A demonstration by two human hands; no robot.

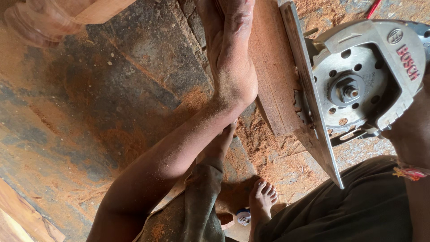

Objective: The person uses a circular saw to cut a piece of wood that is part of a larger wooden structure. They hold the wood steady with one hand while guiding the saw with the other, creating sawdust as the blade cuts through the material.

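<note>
Head view: I log the left hand [233,58] pressed flat on the plank [273,67], palm down, fingers running out past the top edge, so I cannot tell their spread. Plank lies on the sawdust-covered floor [112,103], just right of the left wrist, its near end cut at an angle. Saw [358,85] sits on the plank's right edge, base plate [309,98] tilted against the wood, round blade guard facing me. Right hand [410,134] is at the saw's lower right, mostly hidden behind the guard; I cannot tell its grip. Thread band [410,172] on that wrist. Bare foot [262,199] below the plank.
</note>
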